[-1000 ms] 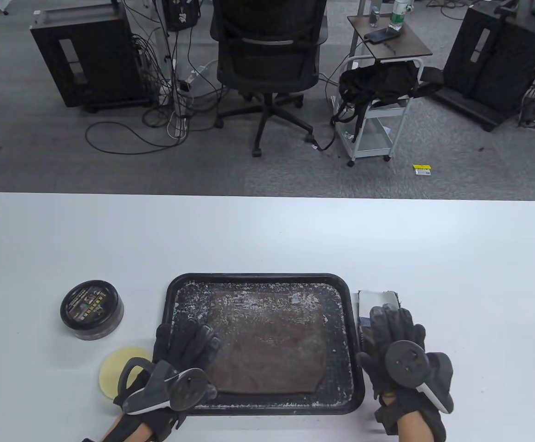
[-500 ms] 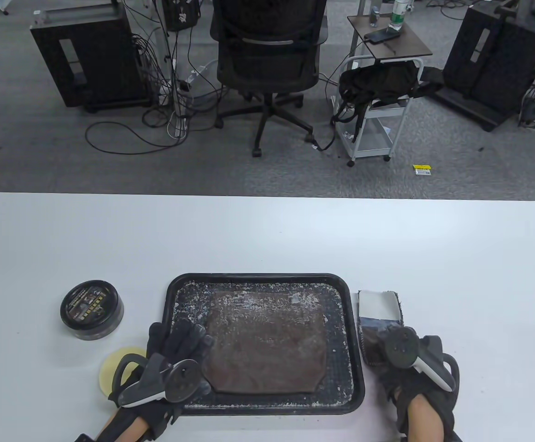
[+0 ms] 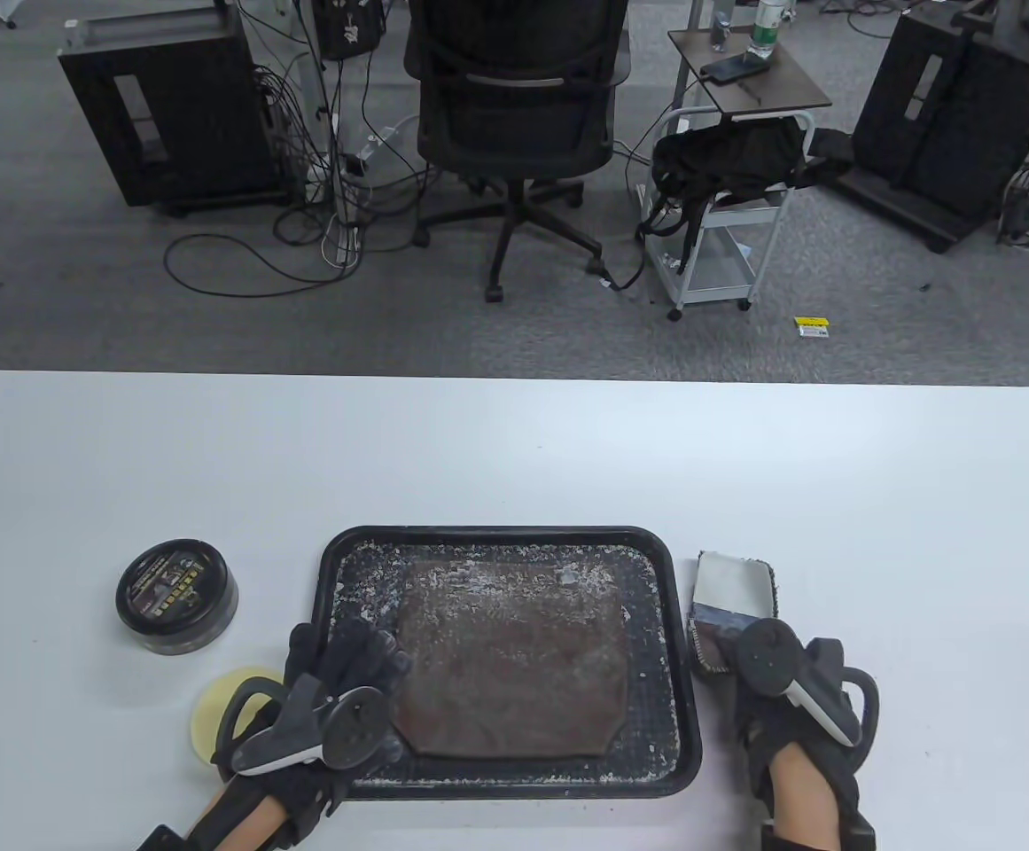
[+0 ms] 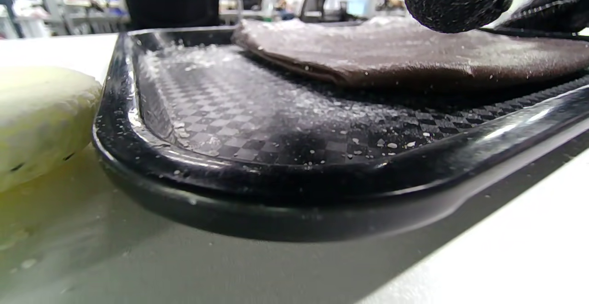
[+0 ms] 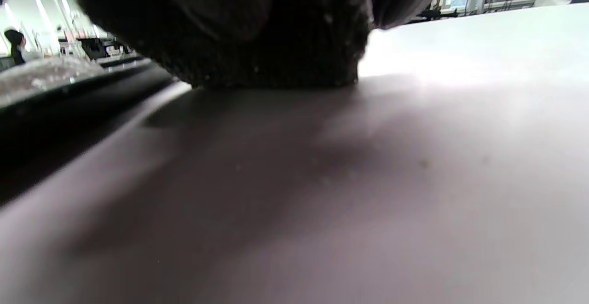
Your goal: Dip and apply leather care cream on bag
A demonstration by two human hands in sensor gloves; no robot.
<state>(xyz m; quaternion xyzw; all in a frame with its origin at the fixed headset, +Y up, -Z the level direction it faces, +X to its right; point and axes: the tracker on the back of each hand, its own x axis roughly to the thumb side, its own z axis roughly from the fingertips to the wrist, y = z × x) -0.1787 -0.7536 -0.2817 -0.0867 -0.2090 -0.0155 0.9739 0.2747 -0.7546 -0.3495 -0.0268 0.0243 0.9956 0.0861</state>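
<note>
A brown leather bag [image 3: 510, 660] lies flat in a black tray [image 3: 679, 638] on the white table [image 3: 514, 461], and white flecks speckle both bag and tray. The left hand [image 3: 337, 683] rests at the tray's near left corner with its fingers [image 3: 363, 651] laid out fairly straight on the bag's near left edge. A round yellow sponge [image 3: 213, 714] lies just left of that hand, touching the tray's rim (the left wrist view shows this). A black cream tin [image 3: 176, 597] with its lid on stands farther left. The right hand [image 3: 775, 687] is just right of the tray, holding the near end of a dark cloth pad [image 3: 731, 603] with a white face; its fingers are hidden, so I cannot tell how they curl.
</note>
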